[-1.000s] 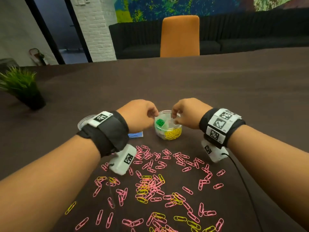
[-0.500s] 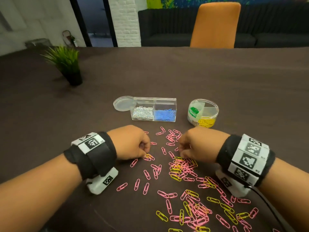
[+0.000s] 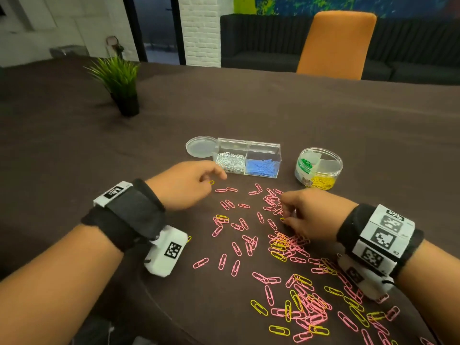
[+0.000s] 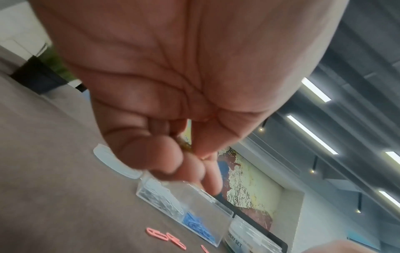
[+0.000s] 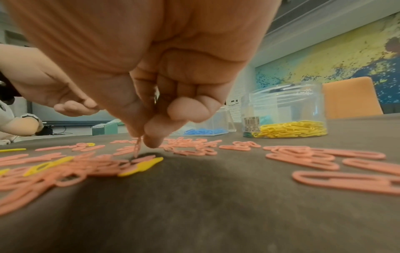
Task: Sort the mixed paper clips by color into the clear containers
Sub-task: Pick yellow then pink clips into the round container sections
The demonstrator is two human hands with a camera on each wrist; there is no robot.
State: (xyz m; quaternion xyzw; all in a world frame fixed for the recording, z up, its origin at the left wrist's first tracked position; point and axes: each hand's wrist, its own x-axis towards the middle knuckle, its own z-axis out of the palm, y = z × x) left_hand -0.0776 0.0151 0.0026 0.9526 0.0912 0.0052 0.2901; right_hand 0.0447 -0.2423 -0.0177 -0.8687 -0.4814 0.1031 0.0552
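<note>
Pink and yellow paper clips (image 3: 281, 242) lie mixed on the dark table. My left hand (image 3: 214, 178) pinches a yellow clip (image 3: 211, 182) just in front of the clear rectangular box (image 3: 249, 145), which holds silver and blue clips. In the left wrist view the fingers (image 4: 164, 154) are curled above that box (image 4: 207, 196). My right hand (image 3: 283, 215) is down in the pile. In the right wrist view it (image 5: 145, 142) pinches a pink clip (image 5: 137, 148) whose tip touches the table. The round clear container (image 3: 321, 155) with green and yellow clips stands to the right.
A round clear lid (image 3: 200, 146) lies left of the box. A small potted plant (image 3: 122, 80) stands at the far left of the table, and an orange chair (image 3: 336, 43) at its far edge. More loose clips (image 3: 306, 307) spread toward the near right edge.
Both hands came back from the round container to the pile. The left hand has since risen toward the box with a yellow clip; the right hand has closed on a pink clip.
</note>
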